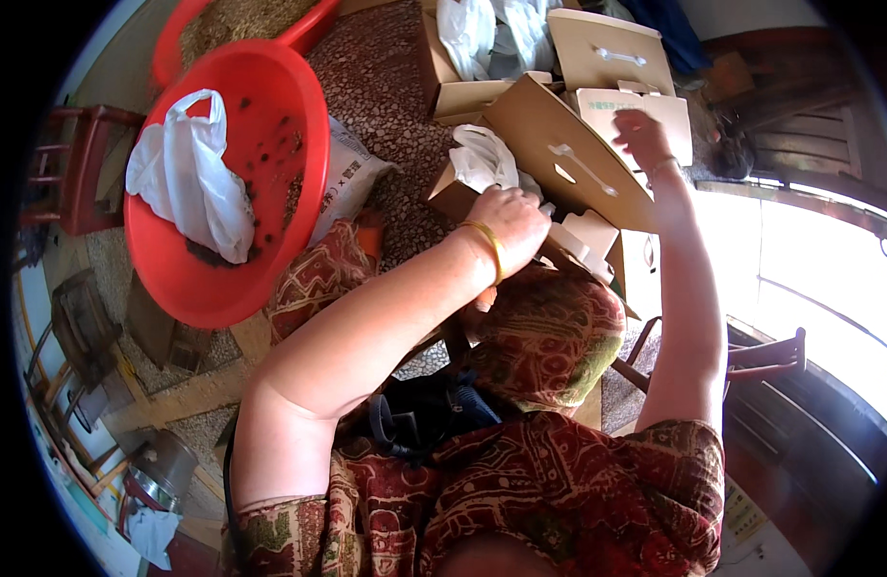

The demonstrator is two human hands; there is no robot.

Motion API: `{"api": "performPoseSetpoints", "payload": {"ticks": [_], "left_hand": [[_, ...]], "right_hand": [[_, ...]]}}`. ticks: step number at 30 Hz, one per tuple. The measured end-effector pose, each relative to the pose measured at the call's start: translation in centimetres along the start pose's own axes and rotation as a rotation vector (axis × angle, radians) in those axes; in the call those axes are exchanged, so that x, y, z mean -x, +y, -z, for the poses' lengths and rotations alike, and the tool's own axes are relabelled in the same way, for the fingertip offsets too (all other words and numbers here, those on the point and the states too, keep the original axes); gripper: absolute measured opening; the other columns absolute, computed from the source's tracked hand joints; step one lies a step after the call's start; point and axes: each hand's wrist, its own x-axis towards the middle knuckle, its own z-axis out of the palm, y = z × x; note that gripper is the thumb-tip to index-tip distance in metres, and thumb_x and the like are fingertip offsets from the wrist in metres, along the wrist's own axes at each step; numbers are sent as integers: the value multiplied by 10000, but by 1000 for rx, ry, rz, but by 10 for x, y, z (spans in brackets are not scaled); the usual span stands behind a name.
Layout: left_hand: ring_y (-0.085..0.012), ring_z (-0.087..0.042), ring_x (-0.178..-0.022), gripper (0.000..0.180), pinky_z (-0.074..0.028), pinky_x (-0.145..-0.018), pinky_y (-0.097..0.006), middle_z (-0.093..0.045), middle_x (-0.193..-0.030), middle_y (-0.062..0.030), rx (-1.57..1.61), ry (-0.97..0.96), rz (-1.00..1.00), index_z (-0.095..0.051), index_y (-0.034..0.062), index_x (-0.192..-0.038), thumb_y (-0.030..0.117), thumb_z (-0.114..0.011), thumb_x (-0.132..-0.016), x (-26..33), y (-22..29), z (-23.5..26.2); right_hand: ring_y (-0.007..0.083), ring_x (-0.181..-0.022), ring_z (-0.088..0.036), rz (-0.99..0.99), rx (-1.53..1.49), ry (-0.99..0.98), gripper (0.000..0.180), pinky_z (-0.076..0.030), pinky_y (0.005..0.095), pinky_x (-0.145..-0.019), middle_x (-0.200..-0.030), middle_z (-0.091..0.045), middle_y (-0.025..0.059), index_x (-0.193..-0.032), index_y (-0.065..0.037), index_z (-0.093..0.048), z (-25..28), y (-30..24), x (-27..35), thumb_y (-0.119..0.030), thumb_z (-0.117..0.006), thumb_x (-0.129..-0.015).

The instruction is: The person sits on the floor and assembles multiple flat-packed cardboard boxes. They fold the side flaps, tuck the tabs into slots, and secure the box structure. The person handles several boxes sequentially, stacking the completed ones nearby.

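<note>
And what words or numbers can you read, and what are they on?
I won't copy out print, but here's where it is:
White printed sack beside the round red plastic basin: big dark characters.
Rectangular white cardboard box: a short line of green characters.
Pale yellow paper label, lower right: too blurred to read.

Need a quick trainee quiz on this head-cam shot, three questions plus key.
1. Fill in: the left hand is at an open box of brown ____.
2. True or false: the right hand is inside the red basin.
3. Multiple choice: the bangle by the left hand is A) black, B) gold-coloured, C) blue.

Key: 1. cardboard. 2. False; it is raised off to the right, well away from the basin. 3. B.
</note>
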Motion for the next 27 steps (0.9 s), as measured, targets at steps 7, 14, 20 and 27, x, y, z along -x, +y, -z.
{"api": "performPoseSetpoints", "payload": {"ticks": [7, 14, 20, 27], "left_hand": [[-187, -542, -1000, 606, -435, -818, -324, -601, -985, -52, -65, -163, -16, -598, 69, -971, 274, -811, -442, 2, 9, 11], [-184, -559, -989, 595, -431, -834, -318, -609, -957, -78, 92, -150, 16, -621, 67, -904, 217, -835, -369, 14, 11, 20], [-199, -562, -952, 614, -429, -841, -323, -599, -949, -65, 31, -97, -30, -596, 65, -926, 207, -836, -379, 19, 11, 10], [-205, -553, -953, 632, -417, -853, -324, -581, -964, -78, 73, -75, -30, -553, 48, -960, 229, -837, -425, 19, 8, 14]], "right_hand": [[209, -982, -539, 499, -159, -527, 334, -454, 303, -836, -1084, -545, 140, -1137, -65, -545, -74, -148, 87, -121, -613, -814], [377, -1307, -186, 695, 265, -482, 813, -248, 414, -1052, -1440, -110, 191, -1348, -215, -330, -145, -123, 46, -187, -751, -653], [297, -1168, -430, 337, 823, -1411, 685, -336, 395, -961, -1207, -484, 205, -1292, -148, -418, -211, -52, 9, -366, -651, -687], [303, -1136, -462, -51, 863, -1311, 684, -343, 374, -958, -1181, -519, 199, -1261, -106, -454, -186, 55, 14, -492, -589, -711]]}}
